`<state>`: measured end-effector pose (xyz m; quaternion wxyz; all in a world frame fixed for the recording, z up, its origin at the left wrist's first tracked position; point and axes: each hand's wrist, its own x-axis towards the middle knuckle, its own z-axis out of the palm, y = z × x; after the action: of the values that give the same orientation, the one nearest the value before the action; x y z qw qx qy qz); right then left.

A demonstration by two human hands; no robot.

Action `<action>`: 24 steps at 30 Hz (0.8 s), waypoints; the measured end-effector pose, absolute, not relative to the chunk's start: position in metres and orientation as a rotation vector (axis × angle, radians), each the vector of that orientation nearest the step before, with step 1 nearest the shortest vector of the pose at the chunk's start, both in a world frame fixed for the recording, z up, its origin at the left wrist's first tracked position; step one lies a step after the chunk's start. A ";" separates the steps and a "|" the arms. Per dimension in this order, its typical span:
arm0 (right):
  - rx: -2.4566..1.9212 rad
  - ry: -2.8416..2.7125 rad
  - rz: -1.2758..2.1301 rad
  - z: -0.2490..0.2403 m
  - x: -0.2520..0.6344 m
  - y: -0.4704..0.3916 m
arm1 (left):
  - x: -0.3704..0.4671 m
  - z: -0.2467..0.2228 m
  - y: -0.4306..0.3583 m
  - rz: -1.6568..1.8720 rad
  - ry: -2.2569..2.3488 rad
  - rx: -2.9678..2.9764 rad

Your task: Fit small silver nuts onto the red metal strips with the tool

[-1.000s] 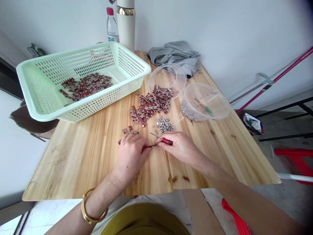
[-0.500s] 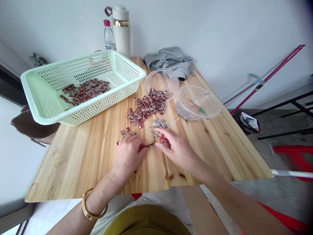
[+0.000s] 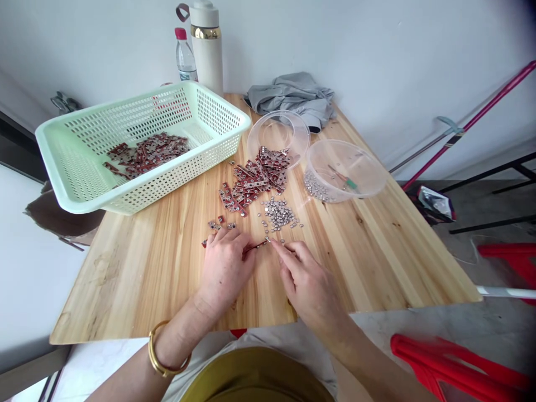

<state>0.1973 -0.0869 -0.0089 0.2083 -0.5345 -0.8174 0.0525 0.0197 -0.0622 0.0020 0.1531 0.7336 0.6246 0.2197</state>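
Note:
My left hand point(image 3: 226, 259) rests on the table with thumb and fingers closed on a thin red-brown strip point(image 3: 260, 245) with metal spots; its far end sticks out to the right. My right hand point(image 3: 307, 276) is curled, its index finger reaching to the strip's free end. A small shiny metal piece point(image 3: 268, 239) shows at that fingertip; whether anything else is inside the fingers is hidden. Just beyond lie loose small metal nuts point(image 3: 280, 214). Several short strip pieces point(image 3: 220, 224) lie beyond my left hand, and a heap of red-brown strips point(image 3: 253, 180) farther back.
A pale green basket point(image 3: 180, 178) at the left holds more strips. Right of the heap, a clear plastic tub point(image 3: 368, 187) contains nuts and a green-handled tool point(image 3: 349, 183). Behind stand a clear lid point(image 3: 301, 125), grey cloth point(image 3: 288, 97), a bottle point(image 3: 185, 58) and a white flask point(image 3: 208, 61).
My right hand has drawn back from the nuts, turned, and brought its index finger to the strip's end. The red item at its fingers no longer shows. The nuts are more exposed.

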 end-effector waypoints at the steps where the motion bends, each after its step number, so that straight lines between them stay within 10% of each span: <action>1: -1.477 -2.262 0.140 -0.009 0.197 -0.087 | 0.020 0.002 -0.062 0.629 1.800 2.102; 24: -1.348 -2.396 -0.096 -0.011 0.199 -0.091 | 0.019 -0.002 -0.061 0.716 1.777 2.072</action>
<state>0.1986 -0.0908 -0.0113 0.1941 -0.4807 -0.8544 -0.0342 0.0193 -0.0605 -0.0016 0.1591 0.7249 0.6217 0.2505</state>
